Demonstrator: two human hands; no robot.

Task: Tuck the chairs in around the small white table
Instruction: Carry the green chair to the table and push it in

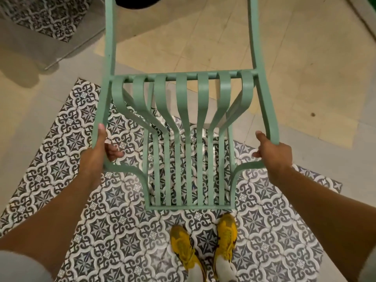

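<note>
Chair (183, 123), a mint-green metal one, hangs tipped between the person's hands, above the patterned floor tiles (61, 159) and just ahead of the yellow shoes (205, 247). From the head view, the left hand (101, 147) has its grip wrapped shut on the left frame bar, the right hand (274, 153) closed on the right. No white table shows. I'd worry about a leg clipping the toes, or swinging blind into furniture ahead.

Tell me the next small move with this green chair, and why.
Probably keep it lifted and carry it forward. Both hands, left and right, grip the green chair by its side rails over the patterned tiles. No white table is in view, so look up to locate it first.
</note>
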